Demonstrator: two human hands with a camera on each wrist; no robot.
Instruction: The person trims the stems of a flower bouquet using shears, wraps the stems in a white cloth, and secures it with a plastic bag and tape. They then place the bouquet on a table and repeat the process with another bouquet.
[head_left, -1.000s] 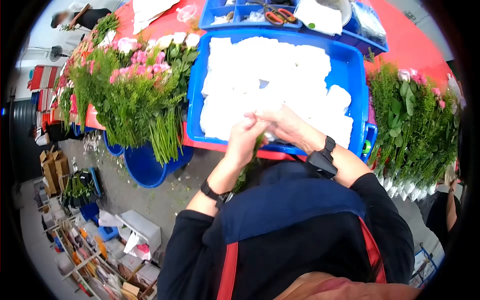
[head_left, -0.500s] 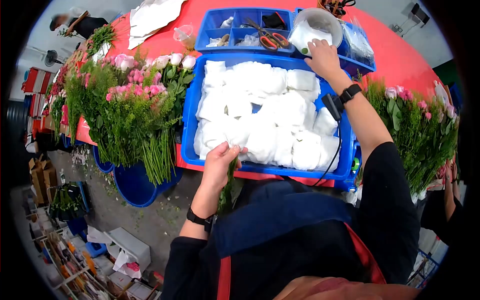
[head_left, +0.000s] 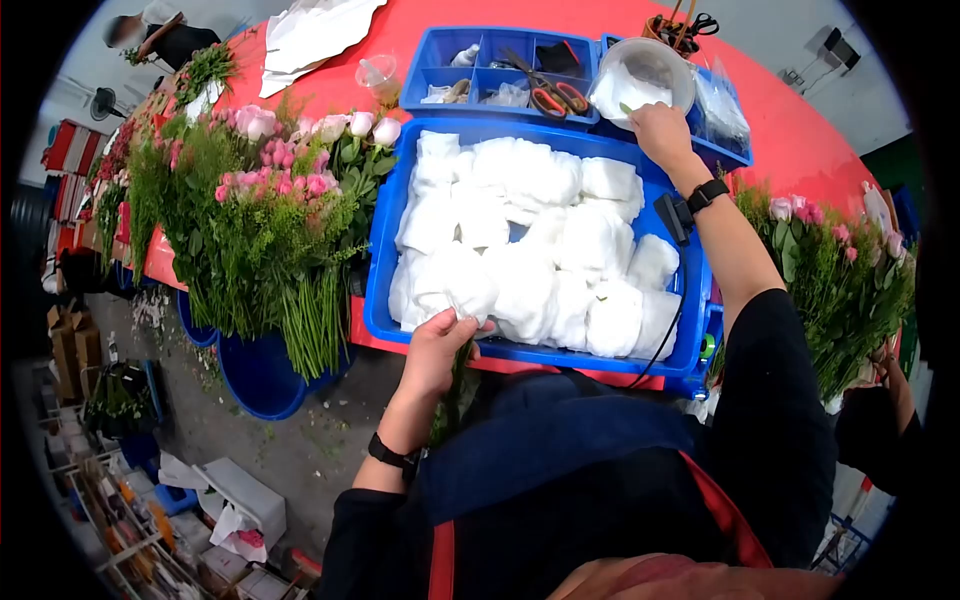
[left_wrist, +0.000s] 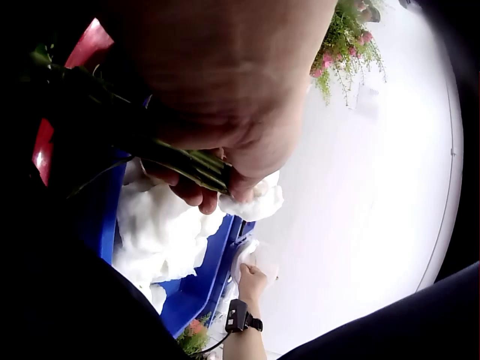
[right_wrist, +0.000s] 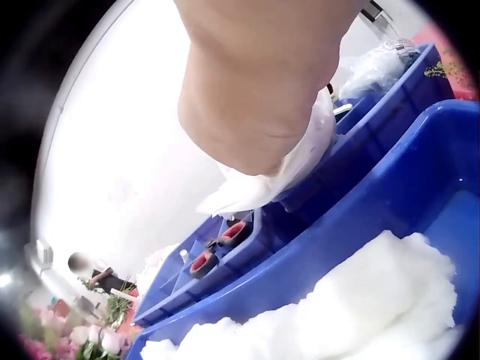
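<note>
Low at the near edge of the blue tray (head_left: pixel 377 290), the left hand (head_left: pixel 433 350) grips a bundle of green stems (head_left: pixel 457 385). In the left wrist view its fingers and thumb close round the stems (left_wrist: pixel 191 165), with white cotton (left_wrist: pixel 259 204) at their ends. Folded white cotton pads (head_left: pixel 590 240) fill much of the tray. Beyond its far right corner, the right hand (head_left: pixel 662 135) pinches white thin sheeting (head_left: pixel 620 92) at a round clear tub (head_left: pixel 684 72). The right wrist view shows this sheeting (right_wrist: pixel 251 196) below the right hand (right_wrist: pixel 247 105); its fingertips are hidden.
A blue divided box (head_left: pixel 425 75) with scissors (head_left: pixel 555 98) stands behind the tray. Pink roses and greenery (head_left: pixel 260 210) lie at the left, more flowers (head_left: pixel 800 250) at the right. Blue buckets (head_left: pixel 262 375) stand below the table's left edge.
The right hand has left the left hand and reached out to the round tub, where its fingers have curled in. The left hand has moved slightly left and down, still gripping the stems.
</note>
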